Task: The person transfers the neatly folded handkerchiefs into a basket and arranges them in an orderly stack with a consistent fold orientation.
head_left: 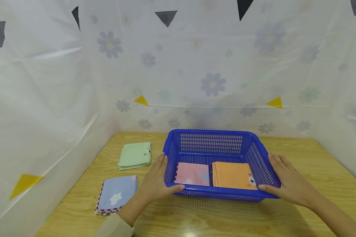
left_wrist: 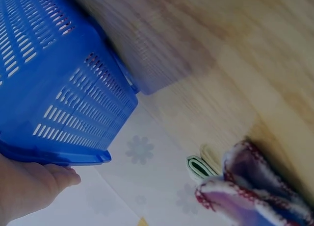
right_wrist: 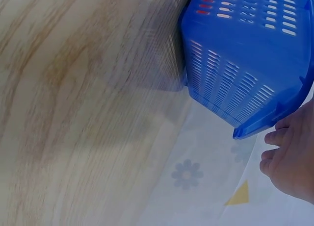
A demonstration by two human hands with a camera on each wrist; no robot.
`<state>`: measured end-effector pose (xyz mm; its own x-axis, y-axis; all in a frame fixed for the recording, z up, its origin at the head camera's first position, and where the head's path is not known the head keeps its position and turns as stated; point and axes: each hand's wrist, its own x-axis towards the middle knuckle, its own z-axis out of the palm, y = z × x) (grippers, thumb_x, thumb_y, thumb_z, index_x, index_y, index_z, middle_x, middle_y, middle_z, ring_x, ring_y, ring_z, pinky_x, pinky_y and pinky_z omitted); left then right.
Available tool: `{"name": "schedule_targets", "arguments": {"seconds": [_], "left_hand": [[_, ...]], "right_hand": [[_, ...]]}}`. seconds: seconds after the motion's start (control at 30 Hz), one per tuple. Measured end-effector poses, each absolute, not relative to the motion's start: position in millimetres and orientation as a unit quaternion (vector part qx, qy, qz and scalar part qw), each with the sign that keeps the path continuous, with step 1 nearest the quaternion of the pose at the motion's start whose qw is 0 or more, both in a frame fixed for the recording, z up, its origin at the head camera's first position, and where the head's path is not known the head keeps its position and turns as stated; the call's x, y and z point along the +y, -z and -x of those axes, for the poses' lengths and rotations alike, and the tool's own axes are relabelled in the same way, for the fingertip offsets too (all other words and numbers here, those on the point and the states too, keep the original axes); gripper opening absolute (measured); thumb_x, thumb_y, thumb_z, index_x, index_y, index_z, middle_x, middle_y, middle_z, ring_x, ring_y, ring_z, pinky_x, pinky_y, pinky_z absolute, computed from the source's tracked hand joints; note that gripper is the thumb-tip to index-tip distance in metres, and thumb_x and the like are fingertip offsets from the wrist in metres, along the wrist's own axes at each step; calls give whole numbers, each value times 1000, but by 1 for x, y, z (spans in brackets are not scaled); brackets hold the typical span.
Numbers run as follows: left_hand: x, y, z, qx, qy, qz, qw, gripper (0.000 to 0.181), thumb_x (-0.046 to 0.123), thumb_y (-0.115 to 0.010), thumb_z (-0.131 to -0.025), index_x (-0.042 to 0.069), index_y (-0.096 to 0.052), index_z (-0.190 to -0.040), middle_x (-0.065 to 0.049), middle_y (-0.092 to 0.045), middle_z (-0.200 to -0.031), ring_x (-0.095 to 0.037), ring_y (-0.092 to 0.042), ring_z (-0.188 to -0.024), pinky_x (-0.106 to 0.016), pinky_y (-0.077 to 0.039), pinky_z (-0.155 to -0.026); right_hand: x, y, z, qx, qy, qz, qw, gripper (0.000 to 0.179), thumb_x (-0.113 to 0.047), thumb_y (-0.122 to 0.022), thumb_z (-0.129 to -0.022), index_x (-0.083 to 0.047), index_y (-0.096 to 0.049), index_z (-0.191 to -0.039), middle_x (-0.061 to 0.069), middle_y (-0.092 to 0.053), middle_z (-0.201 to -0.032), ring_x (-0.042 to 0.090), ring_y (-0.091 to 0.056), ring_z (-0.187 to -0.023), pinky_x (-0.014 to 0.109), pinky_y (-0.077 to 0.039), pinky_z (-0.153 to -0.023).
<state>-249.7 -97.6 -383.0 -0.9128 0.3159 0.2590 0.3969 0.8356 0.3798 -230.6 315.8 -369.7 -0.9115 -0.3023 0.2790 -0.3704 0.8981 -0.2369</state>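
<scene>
A blue plastic basket (head_left: pixel 212 131) with slotted walls stands in the middle of the head view. My left hand (head_left: pixel 155 181) grips its left front corner, with the thumb on the front rim and the fingers along the side rim. At the right front corner my right hand (head_left: pixel 293 182) holds the rim in the same way. Inside the basket lie a folded pink cloth (head_left: pixel 192 173) and, to its right, a folded orange cloth (head_left: pixel 232 174). The left wrist view shows the fingers (left_wrist: pixel 61 174) just under the rim.
Left of the basket, a folded green cloth (head_left: pixel 135 155) lies behind a folded blue cloth (head_left: pixel 117 194) with a checked edge. They rest on a wood-grain table (head_left: pixel 195 220). White sheeting (head_left: pixel 178 65) with flowers and triangles rises behind the table and at both sides.
</scene>
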Motion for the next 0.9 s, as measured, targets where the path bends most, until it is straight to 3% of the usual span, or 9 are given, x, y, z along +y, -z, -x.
{"name": "schedule_targets", "arguments": {"seconds": [0.2, 0.43, 0.53, 0.8, 0.9], "left_hand": [[-97, 384, 249, -946, 235, 189, 115, 98, 61, -54, -82, -4, -17, -146, -18, -11, -155, -33, -9, -144, -50, -20, -115], [-97, 386, 248, -940, 255, 181, 136, 88, 54, -51, -87, -5, -20, -145, -20, -17, -153, -35, -13, -143, -51, -20, -115], [-97, 387, 248, -938, 260, 175, 147, 86, 53, -52, -87, -4, -24, -145, -19, -22, -152, -35, -17, -142, -52, -23, -114], [-107, 384, 248, -924, 302, 156, 175, 74, 47, -51, -90, 1, -31, -144, -18, -32, -149, -36, -29, -137, -55, -33, -106], [-113, 384, 249, -920, 317, 143, 182, 69, 45, -51, -91, 5, -33, -144, -16, -35, -148, -36, -34, -135, -56, -36, -103]], "right_hand": [[319, 374, 231, -970, -141, -172, 98, 103, -47, -63, -82, 9, -4, -146, 35, -8, -149, 42, 10, -141, 44, 19, -112], [319, 376, 230, -972, -151, -168, 72, 102, -48, -59, -84, 10, -1, -145, 35, -2, -149, 42, 15, -139, 29, 27, -105], [318, 377, 230, -972, -153, -166, 69, 102, -48, -59, -85, 10, 0, -145, 35, -1, -150, 42, 15, -139, 27, 28, -103], [317, 376, 230, -971, -159, -166, 69, 102, -49, -59, -84, 10, -1, -145, 34, -1, -150, 43, 13, -140, 39, 24, -108], [317, 376, 230, -970, -158, -168, 73, 102, -48, -59, -84, 10, -1, -145, 34, -2, -150, 43, 13, -140, 34, 26, -108]]}}
